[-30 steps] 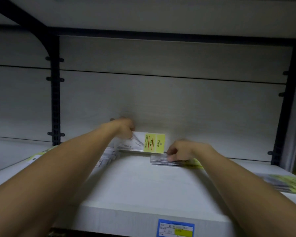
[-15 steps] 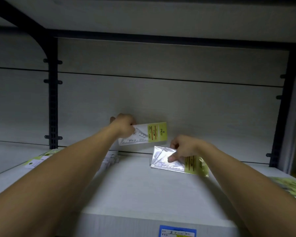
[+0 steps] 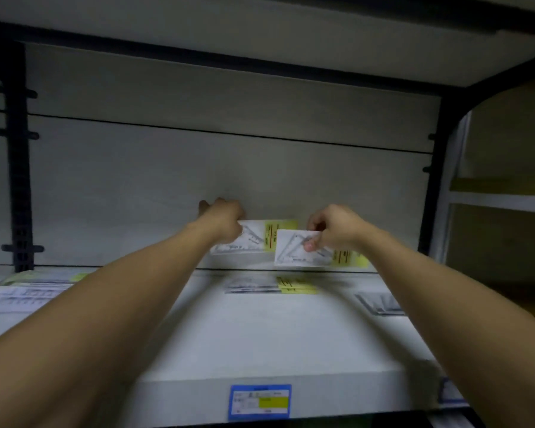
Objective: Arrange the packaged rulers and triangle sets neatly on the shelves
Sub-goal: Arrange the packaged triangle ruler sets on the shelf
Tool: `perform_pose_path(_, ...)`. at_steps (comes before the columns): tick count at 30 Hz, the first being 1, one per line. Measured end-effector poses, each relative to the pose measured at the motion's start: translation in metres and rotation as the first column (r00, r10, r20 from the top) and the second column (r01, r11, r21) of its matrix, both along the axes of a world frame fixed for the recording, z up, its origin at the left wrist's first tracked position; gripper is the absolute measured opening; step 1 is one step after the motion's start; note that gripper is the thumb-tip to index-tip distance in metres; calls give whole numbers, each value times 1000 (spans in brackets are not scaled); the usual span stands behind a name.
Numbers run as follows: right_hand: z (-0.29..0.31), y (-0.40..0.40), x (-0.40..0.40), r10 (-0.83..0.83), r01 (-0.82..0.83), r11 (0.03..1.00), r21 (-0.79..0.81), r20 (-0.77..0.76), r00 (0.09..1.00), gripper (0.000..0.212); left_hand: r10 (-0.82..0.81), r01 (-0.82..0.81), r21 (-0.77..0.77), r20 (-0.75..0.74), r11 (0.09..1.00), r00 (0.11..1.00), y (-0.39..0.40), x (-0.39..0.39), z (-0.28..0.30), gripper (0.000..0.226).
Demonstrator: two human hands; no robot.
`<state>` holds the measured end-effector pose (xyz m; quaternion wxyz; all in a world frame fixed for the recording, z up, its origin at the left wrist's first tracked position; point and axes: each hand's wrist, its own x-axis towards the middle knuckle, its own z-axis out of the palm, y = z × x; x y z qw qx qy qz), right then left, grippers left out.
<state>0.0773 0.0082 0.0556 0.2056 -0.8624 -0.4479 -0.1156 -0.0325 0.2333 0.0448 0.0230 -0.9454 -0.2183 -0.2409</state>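
Head view: right hand (image 3: 337,231) now pinches its clear yellow-labelled triangle-set pack (image 3: 303,248) lifted off white shelf (image 3: 260,335), level with left hand (image 3: 223,219)'s gripped pack (image 3: 254,237); likely standing both against the back.

Two packs are being held against the back panel (image 3: 167,180): left pack (image 3: 254,239) partly behind right pack (image 3: 297,248); stack (image 3: 269,285) is lying on the shelf (image 3: 260,335) below.

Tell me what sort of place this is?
Probably a stationery shop's shelving: a blue-and-yellow price label on the white shelf edge, and clear yellow-labelled triangle-set packets in hand.
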Motion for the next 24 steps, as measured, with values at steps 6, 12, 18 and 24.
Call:
perform_pose_path(6,22,-89,23,-104,105,994,-19,53,993,21,-109,108,45,27,993,994,-70,28,10,9)
perform_pose_path(12,23,-170,54,-126,126,992,-1,80,989,19,-131,136,-62,91,989,987,-153,71,7,21)
perform_pose_path(18,36,-216,81,-143,189,931,311,-162,976,24,-272,297,-307,122,904,955,-215,102,4,22)
perform_pose_path(24,47,-220,78,-124,174,951,257,-199,972,26,-387,329,-399,-73,856,919,-239,116,-13,22)
